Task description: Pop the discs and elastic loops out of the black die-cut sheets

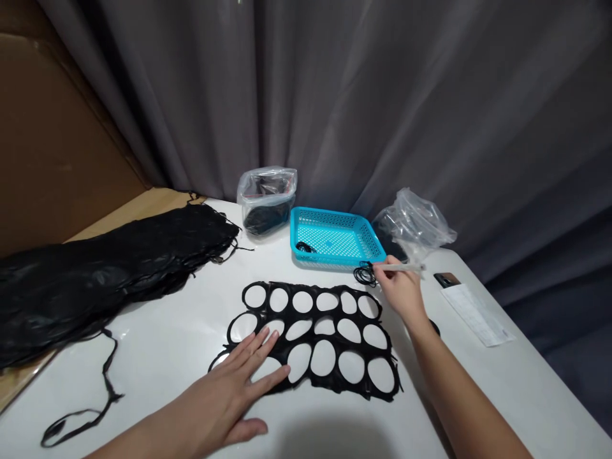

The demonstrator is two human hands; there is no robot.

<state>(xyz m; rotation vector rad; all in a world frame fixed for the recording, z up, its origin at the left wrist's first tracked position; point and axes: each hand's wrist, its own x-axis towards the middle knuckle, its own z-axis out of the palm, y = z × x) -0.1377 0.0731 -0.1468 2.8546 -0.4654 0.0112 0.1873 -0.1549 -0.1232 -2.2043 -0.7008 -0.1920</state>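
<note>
A black rubber sheet (335, 373) with several round holes punched out lies flat on the white table (167, 344). My left hand (234, 389) rests open and flat on the sheet's near left corner, fingers spread. My right hand (401, 290) is closed in a pinch on a thin white stick-like tool (404, 268). At its fingertips hangs a small bunch of thin black rings (365, 274), just in front of the turquoise basket (356, 239). Inside the basket lie a few black rings (304, 247).
A thick stack of black sheets (105, 268) covers the table's left side. A loose black strip (90, 408) lies near the front left. Two clear plastic bags (266, 197) (414, 223) flank the basket. A phone (447, 279) and a paper slip (475, 312) lie at right. Grey curtain behind.
</note>
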